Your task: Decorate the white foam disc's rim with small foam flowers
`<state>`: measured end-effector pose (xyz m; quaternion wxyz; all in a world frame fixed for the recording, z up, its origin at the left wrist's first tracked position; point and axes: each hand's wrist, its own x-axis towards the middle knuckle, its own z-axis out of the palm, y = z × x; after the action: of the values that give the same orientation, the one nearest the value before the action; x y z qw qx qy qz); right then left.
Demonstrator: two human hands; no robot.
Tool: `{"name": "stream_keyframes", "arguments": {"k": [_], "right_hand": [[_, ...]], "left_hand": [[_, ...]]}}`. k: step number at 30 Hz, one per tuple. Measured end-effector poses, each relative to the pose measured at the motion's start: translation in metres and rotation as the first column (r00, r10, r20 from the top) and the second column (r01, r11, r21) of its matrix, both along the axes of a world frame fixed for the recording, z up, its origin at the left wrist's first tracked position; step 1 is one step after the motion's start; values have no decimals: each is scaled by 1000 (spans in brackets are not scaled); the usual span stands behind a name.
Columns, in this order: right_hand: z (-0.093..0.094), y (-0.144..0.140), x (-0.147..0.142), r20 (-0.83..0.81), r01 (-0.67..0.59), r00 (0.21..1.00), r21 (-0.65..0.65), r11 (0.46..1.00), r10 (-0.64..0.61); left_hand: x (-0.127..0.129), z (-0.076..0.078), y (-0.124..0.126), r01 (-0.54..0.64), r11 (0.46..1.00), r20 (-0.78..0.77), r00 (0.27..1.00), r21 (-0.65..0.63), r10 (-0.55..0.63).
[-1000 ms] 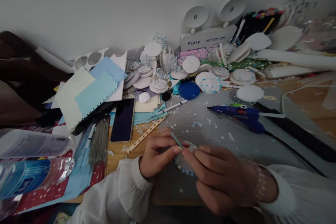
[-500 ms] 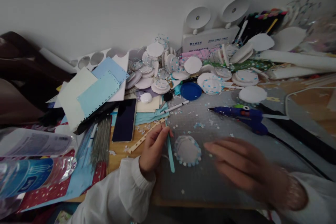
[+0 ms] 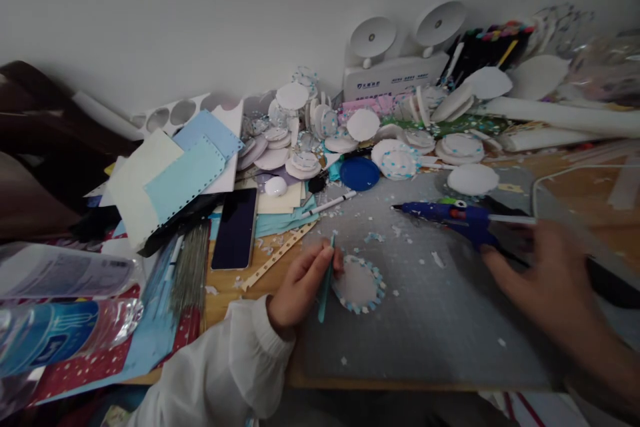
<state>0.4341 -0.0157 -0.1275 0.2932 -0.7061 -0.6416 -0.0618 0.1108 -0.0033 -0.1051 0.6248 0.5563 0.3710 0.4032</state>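
My left hand (image 3: 306,277) is closed around slim teal tweezers (image 3: 325,293), whose rounded end points toward me. Right beside its fingers, a round white disc (image 3: 356,283) edged with small blue and white pieces lies flat on the grey cutting mat (image 3: 400,340). At the right, my right hand (image 3: 543,280) is at the handle of a blue hot glue gun (image 3: 463,215), thumb and fingers apart on either side of it. The gun rests on the mat, nozzle toward the left, a glue stick in its rear. Whether the fingers grip it is unclear.
Decorated white discs (image 3: 397,159) crowd the back, near a blue lid (image 3: 360,174). A phone (image 3: 234,228), paper sheets (image 3: 185,177), a wire bundle (image 3: 193,267) and a plastic bottle (image 3: 65,333) occupy the left. A white cable (image 3: 537,187) runs at the right.
My right hand has moved right, from beside the decorated disc to the glue gun's handle. My left hand has shifted slightly right, keeping the tweezers, and its fingers now come up to the disc.
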Motion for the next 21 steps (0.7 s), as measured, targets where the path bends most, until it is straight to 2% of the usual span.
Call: {"name": "stream_keyframes", "arguments": {"k": [3,6,8,10,13,15,17,21], "right_hand": [[-5,7,2,127,-201,969,-81,976,211],[-2,12,-1,179,-302,933,-87,949,313],[6,14,-5,184,-274,939,-110,956,290],[17,16,-11,127,-181,971,-155,971,201],[34,18,-26,-56,-10,998,-193,981,-1],[40,18,-40,-177,37,982,-166,985,-67],[40,17,-54,-279,1,960,-113,994,-32],[31,13,-74,-405,-156,906,-55,986,121]], "left_hand": [[2,3,-2,118,992,2,993,38,-119],[0,7,-2,123,987,-57,991,108,-117],[-2,9,-2,83,983,-102,993,161,-67],[-3,11,-3,46,973,-144,989,226,-13],[-3,14,-3,20,948,-178,983,318,39],[-2,16,-3,24,934,-183,982,355,45],[-2,17,-3,38,925,-189,981,379,37],[-1,17,-4,46,922,-205,978,384,37]]}}
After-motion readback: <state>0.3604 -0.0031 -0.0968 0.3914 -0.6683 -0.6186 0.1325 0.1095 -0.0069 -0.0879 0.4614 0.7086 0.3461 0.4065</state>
